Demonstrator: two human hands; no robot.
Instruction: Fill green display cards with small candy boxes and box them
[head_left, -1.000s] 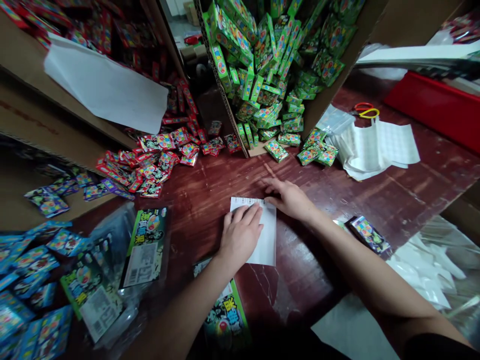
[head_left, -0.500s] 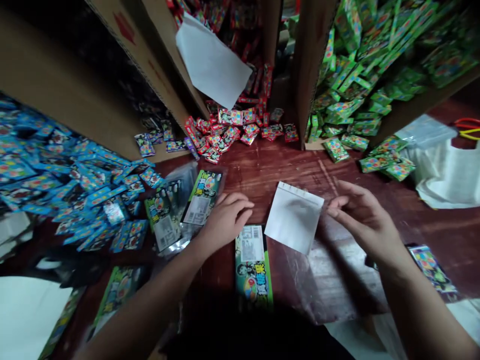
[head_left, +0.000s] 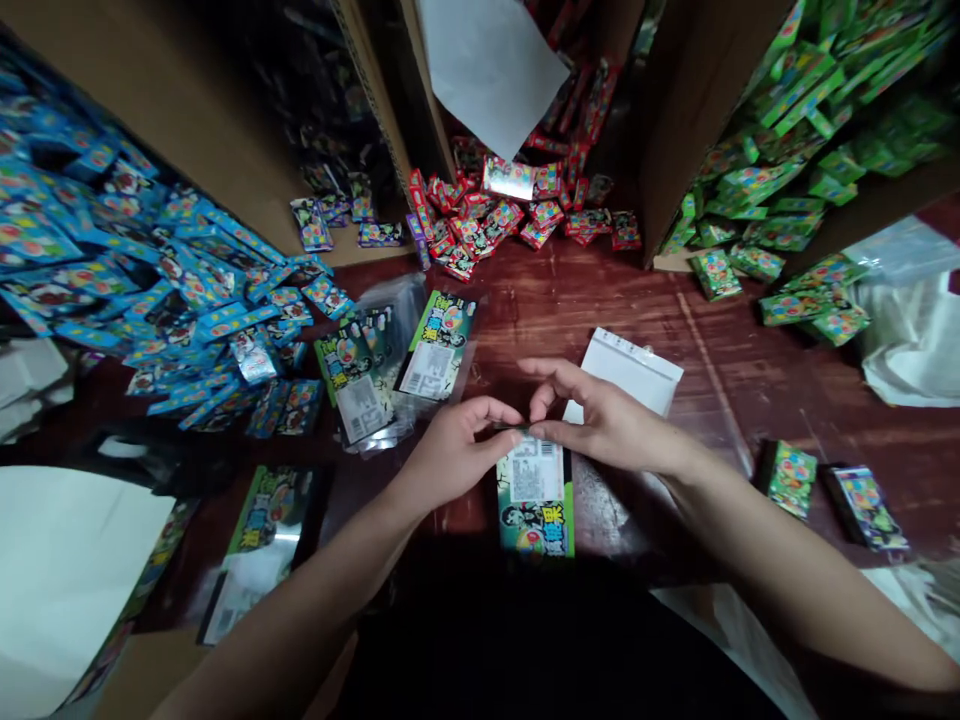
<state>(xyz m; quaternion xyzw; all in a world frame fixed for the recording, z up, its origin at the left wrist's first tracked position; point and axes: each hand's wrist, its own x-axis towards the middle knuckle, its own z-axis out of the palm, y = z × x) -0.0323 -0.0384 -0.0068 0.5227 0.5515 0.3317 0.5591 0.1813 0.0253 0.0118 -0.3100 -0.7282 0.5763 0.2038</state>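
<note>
A: Main item, quick?
B: Green-and-black printed packet [head_left: 536, 510], barcode label on it. Near middle of the surface [head_left: 592, 285], just in front of the dark clothing.
A: Left hand?
B: Left hand [head_left: 454, 450]: narrow, thumb and finger pinching the packet's far edge.
A: Right hand?
B: Right hand [head_left: 604, 420]: narrow too, same far edge, fingertips just beside the left ones. Remaining fingers loosely curled.
A: Next out?
B: White sheet [head_left: 637, 365], flat, partly under the right hand in view, just beyond it. Can't tell if they touch.
A: Left of the hands?
B: Two more printed packets in clear plastic, the right one [head_left: 435, 350] and the left one [head_left: 356, 390], close together. Another packet [head_left: 262, 540] nearer, by the left forearm.
A: Right side?
B: Green small box [head_left: 795, 480] and dark small box [head_left: 870, 508], side by side, past the right forearm.
A: Far side?
B: Blue pile [head_left: 217, 280] at left, red pile [head_left: 487, 225] in the middle with white paper [head_left: 491, 75] above it, green pile [head_left: 795, 190] at right spilling from a cardboard carton [head_left: 705, 110].
</note>
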